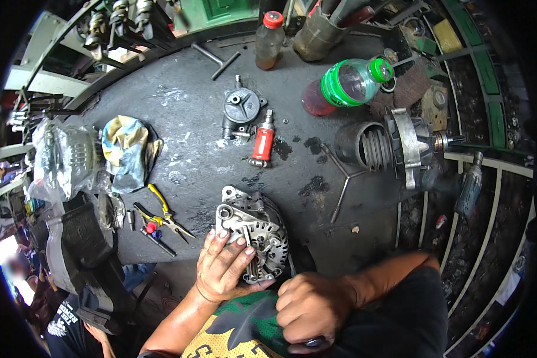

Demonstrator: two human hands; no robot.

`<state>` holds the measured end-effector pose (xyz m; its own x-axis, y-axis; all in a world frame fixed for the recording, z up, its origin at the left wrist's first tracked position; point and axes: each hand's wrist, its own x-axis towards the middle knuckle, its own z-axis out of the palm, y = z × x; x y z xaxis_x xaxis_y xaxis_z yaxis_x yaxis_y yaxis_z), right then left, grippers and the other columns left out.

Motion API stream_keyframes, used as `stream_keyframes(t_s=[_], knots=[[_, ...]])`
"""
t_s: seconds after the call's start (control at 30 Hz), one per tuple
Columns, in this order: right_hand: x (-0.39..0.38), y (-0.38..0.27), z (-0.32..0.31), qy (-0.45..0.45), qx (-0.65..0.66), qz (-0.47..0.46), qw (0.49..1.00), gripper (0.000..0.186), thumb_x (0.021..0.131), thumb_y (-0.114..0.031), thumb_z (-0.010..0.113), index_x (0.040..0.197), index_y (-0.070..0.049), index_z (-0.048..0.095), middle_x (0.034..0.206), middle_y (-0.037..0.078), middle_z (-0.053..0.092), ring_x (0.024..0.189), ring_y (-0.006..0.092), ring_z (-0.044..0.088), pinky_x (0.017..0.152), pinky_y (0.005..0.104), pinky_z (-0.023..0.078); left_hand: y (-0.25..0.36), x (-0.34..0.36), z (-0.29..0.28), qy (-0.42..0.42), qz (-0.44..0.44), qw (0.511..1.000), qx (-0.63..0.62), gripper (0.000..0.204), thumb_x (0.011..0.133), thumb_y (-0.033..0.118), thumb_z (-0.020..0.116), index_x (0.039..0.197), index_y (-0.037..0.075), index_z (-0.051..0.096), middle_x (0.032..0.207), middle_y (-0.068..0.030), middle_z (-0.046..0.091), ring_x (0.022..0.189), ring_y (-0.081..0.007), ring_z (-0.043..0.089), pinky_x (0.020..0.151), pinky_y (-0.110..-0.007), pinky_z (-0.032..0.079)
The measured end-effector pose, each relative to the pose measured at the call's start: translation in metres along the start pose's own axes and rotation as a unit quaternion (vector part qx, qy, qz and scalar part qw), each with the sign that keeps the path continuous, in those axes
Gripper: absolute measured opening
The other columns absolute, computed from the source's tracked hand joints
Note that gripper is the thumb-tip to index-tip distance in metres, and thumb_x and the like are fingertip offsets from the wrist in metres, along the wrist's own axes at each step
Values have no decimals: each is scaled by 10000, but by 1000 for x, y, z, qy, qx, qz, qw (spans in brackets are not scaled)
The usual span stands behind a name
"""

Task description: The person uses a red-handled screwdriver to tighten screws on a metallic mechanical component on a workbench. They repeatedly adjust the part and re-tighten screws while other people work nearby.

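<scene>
A silvery alternator [258, 230] stands at the bench's near edge, close to my body. My left hand [225, 265] is closed round its left side, fingers laid over the metal housing and thumb underneath. To the right of the alternator and apart from it, my right hand [314, 310] is curled into a fist in front of my shirt. A dark, rounded end [309, 345] shows below that fist; what it belongs to is hidden. Beyond the alternator lie a red air ratchet head [264, 142] and a round, dark metal pump [241, 106].
Yellow-handled pliers [163, 210] and a T-handle wrench [218, 61] lie leftward. A three-way wrench [343, 179], finned rotor [409, 148] and green-capped bottle [349, 83] are on the right. A cloth bundle [127, 152] sits beside a plastic bag [65, 156]. Another person's arm [101, 340] shows lower left.
</scene>
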<state>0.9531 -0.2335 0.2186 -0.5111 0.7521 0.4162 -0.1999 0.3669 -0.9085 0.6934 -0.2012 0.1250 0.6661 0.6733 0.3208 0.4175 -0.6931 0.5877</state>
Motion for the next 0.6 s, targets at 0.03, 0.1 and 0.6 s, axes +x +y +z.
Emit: stream_keyframes(t_s=[0.03,0.1,0.6], knots=[[-4,2,2,14,-22,-9,1000,355,901,-254,836,763,-130,533,725,37,497,637,271,594,604,448,467,2,0,3,14,0,1000,1,896,684,639,1034,1367,131,756,1365,-95,724,1510,-413,576,1283,-661,414],[-13,-8,17,162,-42,-30,986,262,926,-213,854,853,-61,653,773,48,647,631,249,637,594,420,514,13,-1,5,11,-14,1000,-7,886,680,618,1040,1370,139,759,1365,-98,728,1498,-411,584,1273,-656,428],[5,-4,-12,-156,89,-1,984,350,901,-191,856,764,-107,545,733,77,557,652,327,613,591,483,457,-9,6,-13,-53,50,997,-9,925,669,511,1055,1444,110,748,1412,-118,720,1466,-424,605,1260,-639,460]])
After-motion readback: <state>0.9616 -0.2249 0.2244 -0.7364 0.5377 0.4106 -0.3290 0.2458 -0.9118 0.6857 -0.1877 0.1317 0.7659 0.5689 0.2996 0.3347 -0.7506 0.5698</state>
